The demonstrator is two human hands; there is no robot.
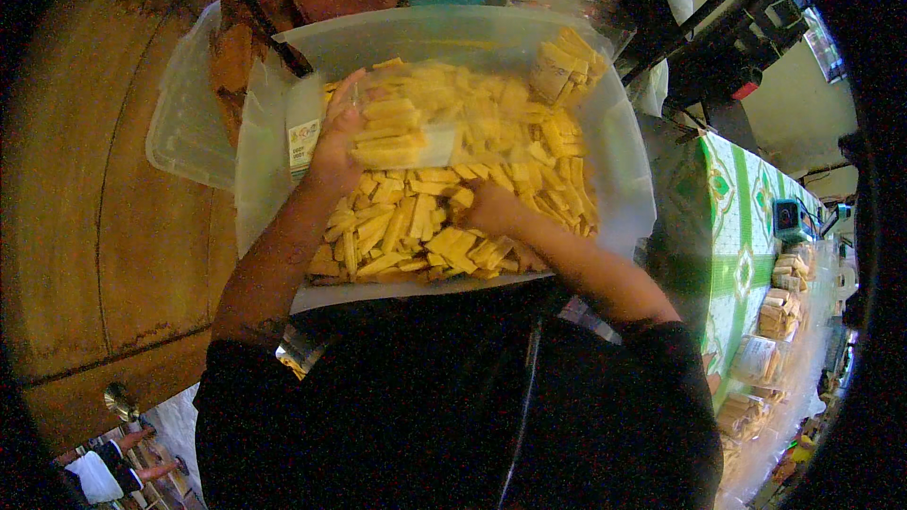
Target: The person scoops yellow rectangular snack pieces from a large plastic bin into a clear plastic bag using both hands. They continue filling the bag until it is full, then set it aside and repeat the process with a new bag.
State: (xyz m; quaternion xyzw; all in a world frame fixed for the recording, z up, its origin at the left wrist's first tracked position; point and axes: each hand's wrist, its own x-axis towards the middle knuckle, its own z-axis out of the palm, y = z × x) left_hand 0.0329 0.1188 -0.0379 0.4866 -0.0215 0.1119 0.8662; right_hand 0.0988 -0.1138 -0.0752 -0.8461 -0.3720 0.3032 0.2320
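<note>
A big translucent plastic tub stands right in front of me, heaped with flat yellow chip strips. My left hand grips a clear plastic bag by its left side, above the heap. Several strips lie stacked lengthwise inside that bag, and a pale label shows at its right end. Lower and to the right, my right hand reaches into the loose strips. Its fingertips are blurred and partly hidden among them. A filled bag of strips rests in the tub's far right corner.
Left of the tub are a translucent plastic lid or bin and a wooden door with a metal knob. On the right, a green-and-white cloth covers a table bearing several packed bags and a small camera-like device. Another person appears bottom left.
</note>
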